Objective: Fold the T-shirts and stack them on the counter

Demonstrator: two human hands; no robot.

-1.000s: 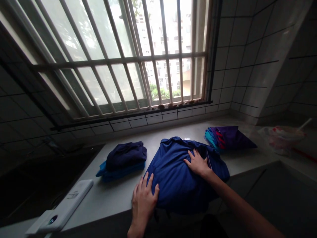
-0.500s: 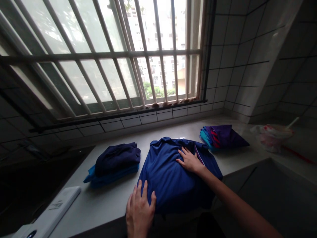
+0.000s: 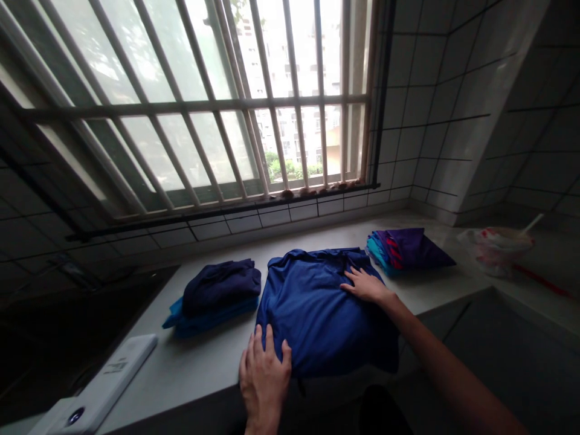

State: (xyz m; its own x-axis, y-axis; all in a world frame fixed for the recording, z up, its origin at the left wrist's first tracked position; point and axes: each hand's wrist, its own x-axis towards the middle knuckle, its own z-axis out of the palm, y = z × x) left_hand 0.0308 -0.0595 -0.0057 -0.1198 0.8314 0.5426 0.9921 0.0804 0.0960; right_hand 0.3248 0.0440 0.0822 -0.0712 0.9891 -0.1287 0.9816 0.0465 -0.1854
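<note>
A blue garment point(image 3: 312, 314) lies spread on the white countertop point(image 3: 199, 368), its lower part hanging over the front edge. My left hand point(image 3: 265, 371) rests at the garment's near left corner, fingers stretched out. On the upper right of the cloth lies my right hand point(image 3: 366, 285), flat with its fingers spread. To the left is a folded stack, a dark navy garment point(image 3: 222, 284) on top of a bright blue one point(image 3: 217, 320). Close behind my right hand sits a folded bundle of purple and teal cloth point(image 3: 408, 248) with red stripes.
A long white device point(image 3: 113, 374) lies at the counter's left, beside a dark sink area point(image 3: 67, 326). A plastic-bagged bowl point(image 3: 498, 248) and a red strip point(image 3: 544, 281) are at the far right. Behind the counter is a barred window point(image 3: 254, 109).
My right hand has slid a little to the right across the garment. The garment's right side has been folded in, and the white-and-red trim there no longer shows.
</note>
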